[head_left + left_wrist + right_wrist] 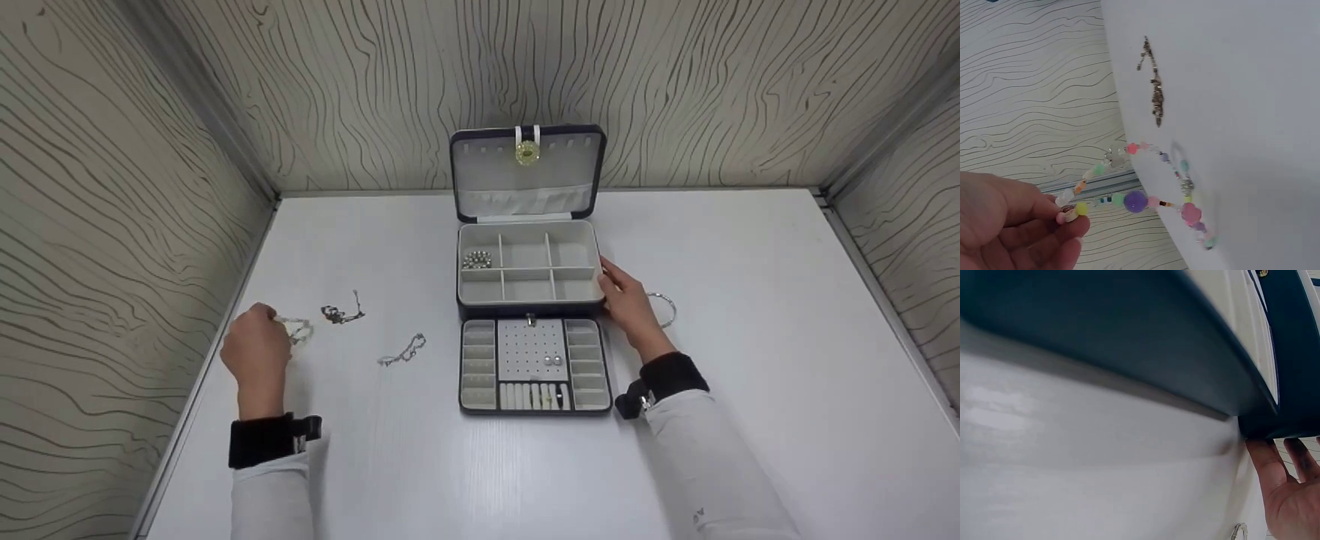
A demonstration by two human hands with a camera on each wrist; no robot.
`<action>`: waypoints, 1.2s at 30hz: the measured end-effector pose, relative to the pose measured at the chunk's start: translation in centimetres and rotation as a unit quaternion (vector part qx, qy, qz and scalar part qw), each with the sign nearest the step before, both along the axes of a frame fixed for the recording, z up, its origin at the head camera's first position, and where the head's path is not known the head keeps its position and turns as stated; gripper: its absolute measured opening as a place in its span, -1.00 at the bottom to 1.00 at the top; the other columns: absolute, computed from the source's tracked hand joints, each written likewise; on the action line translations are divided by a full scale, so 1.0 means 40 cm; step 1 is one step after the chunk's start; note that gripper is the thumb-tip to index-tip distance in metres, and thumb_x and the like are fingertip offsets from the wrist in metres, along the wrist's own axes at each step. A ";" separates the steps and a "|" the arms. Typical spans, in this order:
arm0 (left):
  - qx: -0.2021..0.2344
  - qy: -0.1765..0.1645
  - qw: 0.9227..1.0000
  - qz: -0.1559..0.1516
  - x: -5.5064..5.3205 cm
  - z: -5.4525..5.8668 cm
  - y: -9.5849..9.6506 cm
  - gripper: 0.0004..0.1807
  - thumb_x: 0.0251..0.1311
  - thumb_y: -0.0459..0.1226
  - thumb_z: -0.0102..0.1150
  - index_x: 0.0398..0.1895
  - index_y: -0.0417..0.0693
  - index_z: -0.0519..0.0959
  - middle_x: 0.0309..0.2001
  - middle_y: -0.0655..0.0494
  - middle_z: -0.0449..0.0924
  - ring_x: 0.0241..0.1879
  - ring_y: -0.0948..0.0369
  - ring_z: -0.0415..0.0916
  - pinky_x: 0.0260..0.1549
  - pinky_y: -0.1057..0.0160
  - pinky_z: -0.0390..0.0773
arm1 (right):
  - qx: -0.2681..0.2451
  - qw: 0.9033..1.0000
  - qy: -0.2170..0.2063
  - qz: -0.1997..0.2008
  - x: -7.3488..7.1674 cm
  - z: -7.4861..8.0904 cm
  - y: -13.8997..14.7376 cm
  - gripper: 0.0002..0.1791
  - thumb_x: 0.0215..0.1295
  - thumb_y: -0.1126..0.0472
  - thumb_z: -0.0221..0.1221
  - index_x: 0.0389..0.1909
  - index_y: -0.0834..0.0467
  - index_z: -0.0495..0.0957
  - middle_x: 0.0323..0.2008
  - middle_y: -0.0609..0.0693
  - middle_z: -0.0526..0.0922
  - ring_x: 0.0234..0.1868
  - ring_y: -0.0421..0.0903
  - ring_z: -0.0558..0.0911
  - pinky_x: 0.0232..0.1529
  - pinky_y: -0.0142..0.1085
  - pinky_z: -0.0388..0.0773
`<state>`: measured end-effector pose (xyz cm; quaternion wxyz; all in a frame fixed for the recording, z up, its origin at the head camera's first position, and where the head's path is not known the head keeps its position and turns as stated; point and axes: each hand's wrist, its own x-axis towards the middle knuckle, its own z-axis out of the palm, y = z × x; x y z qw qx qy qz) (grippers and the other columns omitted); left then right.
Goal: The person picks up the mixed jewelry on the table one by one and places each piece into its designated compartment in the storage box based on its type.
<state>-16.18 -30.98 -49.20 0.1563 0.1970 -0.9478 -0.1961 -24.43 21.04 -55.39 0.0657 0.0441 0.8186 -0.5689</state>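
Note:
At the left of the table my left hand (pixel 257 349) pinches a beaded bracelet (pixel 1135 201) between thumb and fingers. Its pastel beads hang in a loop, with a large purple one among them. My right hand (pixel 630 304) touches the right side of a dark blue jewelry box (pixel 532 309), fingers fairly straight. The box stands with its lid (pixel 525 176) up and its front drawer tray (pixel 480 411) out. A beaded silvery piece (pixel 477 260) lies in the upper left compartment. Two pearl-like studs (pixel 553 361) sit on the tray's perforated panel, and several rings fill slots below.
A dark chain bracelet (pixel 343 315) and a silvery chain bracelet (pixel 405 351) lie on the white table (pixel 420 472) between my left hand and the box. A silver bangle (pixel 664 309) lies just beyond my right wrist. Patterned walls (pixel 360 97) border the table.

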 end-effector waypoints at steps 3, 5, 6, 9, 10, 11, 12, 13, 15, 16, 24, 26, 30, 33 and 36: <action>-0.010 0.062 0.998 0.006 -0.001 0.032 0.015 -0.77 0.24 -0.49 -0.01 -0.20 -0.43 0.64 -0.29 -0.36 0.64 -0.39 -0.24 0.61 -0.52 -0.16 0.54 | -0.003 1.000 0.000 -0.002 0.001 -0.001 -0.001 -0.44 0.58 0.06 -0.14 0.52 0.04 0.10 0.46 0.14 0.17 0.45 0.10 0.15 0.35 -0.03 0.22; -0.014 0.097 0.995 0.005 -0.001 0.052 0.027 -0.78 0.25 -0.48 0.01 -0.20 -0.43 0.64 -0.30 -0.35 0.64 -0.38 -0.23 0.61 -0.50 -0.16 0.54 | -0.007 1.000 -0.002 -0.002 0.001 -0.001 0.000 -0.44 0.58 0.06 -0.14 0.52 0.04 0.10 0.46 0.15 0.18 0.44 0.10 0.17 0.34 -0.03 0.24; -0.014 0.112 0.994 0.004 -0.001 0.062 0.034 -0.78 0.26 -0.47 0.01 -0.20 -0.43 0.64 -0.31 -0.34 0.64 -0.38 -0.23 0.61 -0.49 -0.15 0.54 | -0.009 1.000 -0.002 -0.002 0.000 -0.002 0.000 -0.44 0.58 0.06 -0.14 0.52 0.04 0.10 0.46 0.15 0.18 0.44 0.10 0.17 0.34 -0.03 0.24; -0.016 0.151 0.988 -0.005 -0.004 0.087 0.060 -0.81 0.27 -0.47 0.05 -0.21 -0.42 0.65 -0.32 -0.32 0.65 -0.38 -0.19 0.61 -0.47 -0.12 0.54 | -0.015 1.000 -0.001 0.002 0.000 -0.002 0.000 -0.43 0.58 0.06 -0.14 0.53 0.05 0.09 0.45 0.18 0.18 0.44 0.11 0.17 0.33 -0.01 0.24; -0.016 0.164 0.986 -0.010 -0.008 0.094 0.069 -0.81 0.27 -0.47 0.06 -0.22 -0.42 0.65 -0.33 -0.31 0.65 -0.38 -0.18 0.61 -0.47 -0.11 0.55 | -0.018 1.000 0.000 0.002 0.001 -0.002 0.000 -0.43 0.58 0.06 -0.14 0.53 0.05 0.09 0.45 0.19 0.19 0.43 0.12 0.18 0.33 -0.01 0.25; -0.018 0.177 0.984 -0.015 -0.012 0.102 0.079 -0.82 0.27 -0.47 0.07 -0.23 -0.42 0.65 -0.33 -0.30 0.66 -0.38 -0.17 0.62 -0.46 -0.10 0.55 | -0.016 1.000 0.001 0.003 0.001 -0.001 0.000 -0.43 0.58 0.07 -0.14 0.53 0.05 0.09 0.45 0.20 0.19 0.43 0.12 0.18 0.33 0.00 0.24; -0.020 0.190 0.981 -0.021 -0.018 0.108 0.089 -0.83 0.26 -0.48 0.07 -0.24 -0.42 0.66 -0.34 -0.29 0.66 -0.38 -0.16 0.62 -0.46 -0.09 0.55 | -0.016 1.000 0.003 0.003 0.001 -0.001 0.000 -0.43 0.58 0.07 -0.14 0.53 0.05 0.09 0.44 0.21 0.20 0.44 0.13 0.18 0.34 0.00 0.23; -0.021 0.201 0.979 -0.028 -0.025 0.114 0.100 -0.83 0.26 -0.48 0.08 -0.24 -0.42 0.66 -0.34 -0.29 0.66 -0.38 -0.15 0.62 -0.45 -0.07 0.56 | -0.016 1.000 0.004 0.003 0.001 -0.001 0.000 -0.44 0.58 0.07 -0.14 0.53 0.06 0.09 0.44 0.21 0.20 0.43 0.13 0.18 0.34 0.00 0.24; -0.022 0.219 0.974 -0.042 -0.040 0.125 0.121 -0.84 0.26 -0.49 0.09 -0.24 -0.42 0.66 -0.34 -0.28 0.66 -0.38 -0.14 0.62 -0.43 -0.05 0.57 | -0.012 1.000 0.001 0.005 0.002 -0.001 -0.001 -0.43 0.58 0.05 -0.14 0.53 0.05 0.08 0.45 0.21 0.18 0.44 0.14 0.18 0.33 0.00 0.25; -0.018 0.228 0.972 -0.050 -0.049 0.131 0.134 -0.84 0.26 -0.50 0.09 -0.24 -0.42 0.65 -0.34 -0.28 0.66 -0.38 -0.13 0.62 -0.43 -0.04 0.58 | -0.010 1.000 -0.001 0.005 0.003 -0.001 -0.001 -0.43 0.58 0.04 -0.14 0.53 0.04 0.08 0.45 0.20 0.18 0.44 0.13 0.18 0.33 -0.01 0.25; 0.051 0.273 0.951 -0.134 -0.107 0.186 0.246 -0.87 0.22 -0.54 0.13 -0.24 -0.41 0.65 -0.33 -0.23 0.66 -0.39 -0.02 0.63 -0.39 0.10 0.63 | -0.009 1.000 -0.007 0.003 0.006 0.000 0.001 -0.42 0.58 0.03 -0.15 0.53 0.04 0.07 0.47 0.19 0.15 0.45 0.12 0.14 0.34 -0.03 0.23; 0.063 0.276 0.947 -0.152 -0.121 0.200 0.275 -0.87 0.22 -0.53 0.14 -0.24 -0.39 0.66 -0.32 -0.20 0.67 -0.39 0.02 0.63 -0.40 0.14 0.63 | -0.009 1.000 -0.005 0.002 0.004 0.000 0.002 -0.43 0.58 0.04 -0.15 0.53 0.03 0.08 0.47 0.18 0.15 0.46 0.12 0.12 0.36 -0.02 0.20; 0.071 0.282 0.938 -0.191 -0.146 0.228 0.332 -0.88 0.23 -0.51 0.15 -0.23 -0.34 0.66 -0.32 -0.14 0.67 -0.39 0.10 0.62 -0.40 0.23 0.62 | -0.016 1.000 -0.003 0.003 0.003 0.000 0.002 -0.43 0.58 0.05 -0.14 0.53 0.03 0.09 0.47 0.16 0.14 0.46 0.12 0.12 0.37 -0.01 0.18; 0.075 0.285 0.928 -0.227 -0.158 0.249 0.375 -0.87 0.23 -0.50 0.15 -0.22 -0.31 0.66 -0.31 -0.10 0.68 -0.37 0.13 0.63 -0.38 0.28 0.61 | -0.019 1.000 -0.002 0.003 0.004 0.000 0.001 -0.43 0.58 0.05 -0.14 0.53 0.03 0.10 0.47 0.16 0.15 0.46 0.12 0.13 0.36 0.00 0.19; 0.087 0.290 0.917 -0.259 -0.166 0.266 0.414 -0.87 0.23 -0.50 0.15 -0.22 -0.31 0.66 -0.30 -0.09 0.68 -0.36 0.15 0.64 -0.35 0.32 0.61 | -0.013 1.000 0.001 0.007 0.006 0.000 0.000 -0.43 0.58 0.04 -0.14 0.53 0.04 0.08 0.47 0.17 0.14 0.46 0.13 0.11 0.37 0.01 0.16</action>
